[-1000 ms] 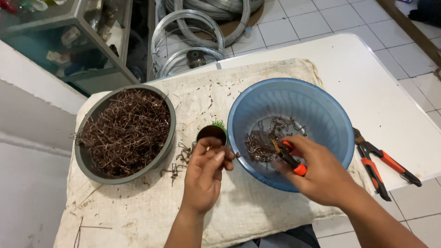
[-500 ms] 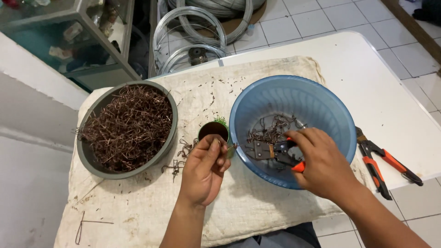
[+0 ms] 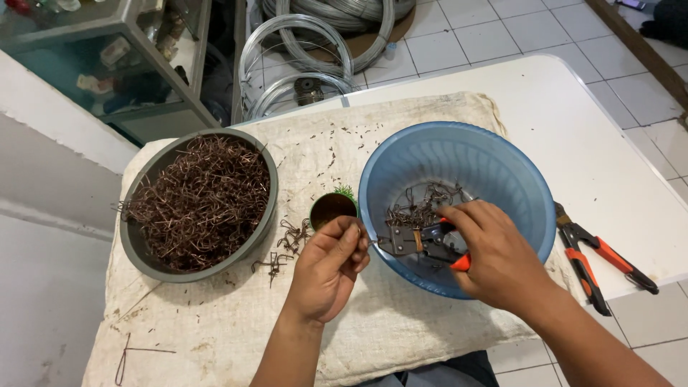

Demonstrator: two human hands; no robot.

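blue plastic bowl sits on the right of the cloth-covered bench, and my right hand reaches over its near rim, fingers wrapped around a pair of red-handled pliers whose dark head points left inside the bowl. bent brown wire pieces lie on the bowl's bottom just beyond the pliers. my left hand rests on the cloth just left of the bowl, fingers curled in and pinched together near the plier tip; i cannot tell what, if anything, sits between them. just beyond that hand stands a small dark round cup. a grey bowl heaped with brown wire hooks sits on the far left. a second pair of orange-handled pliers lies on the white bench top to the right.
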